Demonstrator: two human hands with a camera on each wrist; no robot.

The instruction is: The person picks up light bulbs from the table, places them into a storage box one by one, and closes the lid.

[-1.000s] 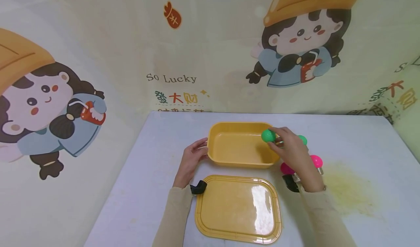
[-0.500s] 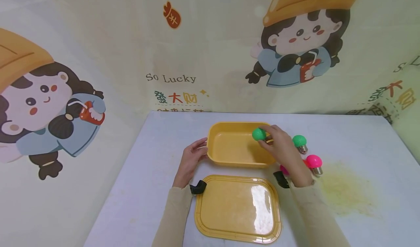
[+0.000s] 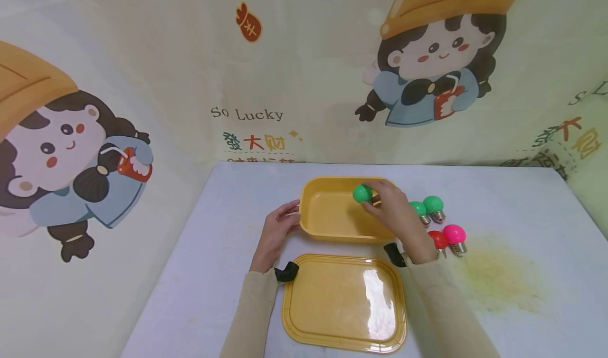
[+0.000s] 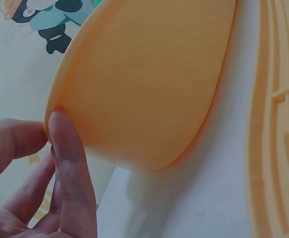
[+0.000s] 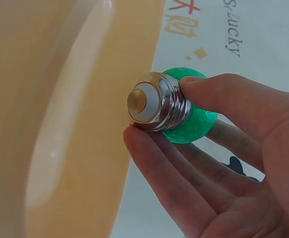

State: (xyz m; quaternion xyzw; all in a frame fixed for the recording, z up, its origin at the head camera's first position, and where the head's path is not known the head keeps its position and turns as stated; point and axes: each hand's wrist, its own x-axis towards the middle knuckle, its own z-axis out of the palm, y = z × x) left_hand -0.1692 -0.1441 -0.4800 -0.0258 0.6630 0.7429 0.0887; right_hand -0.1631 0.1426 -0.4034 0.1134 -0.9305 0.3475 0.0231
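Observation:
My right hand pinches a green light bulb between thumb and fingers, over the yellow plastic box. In the right wrist view the bulb's silver screw base points toward the camera, and the green globe lies behind it. At the box's left end rests my left hand. Its fingertips touch the outer wall just by the rim in the left wrist view. The part of the box floor that shows is bare; the right hand hides its right side.
A flat yellow lid lies in front of the box. To the right are two green bulbs, a red bulb and a pink bulb. My right wrist covers the area between them and the box.
My right hand has moved left over the box with the green bulb. This uncovers more of the bulbs on the right. The left hand has stayed still.

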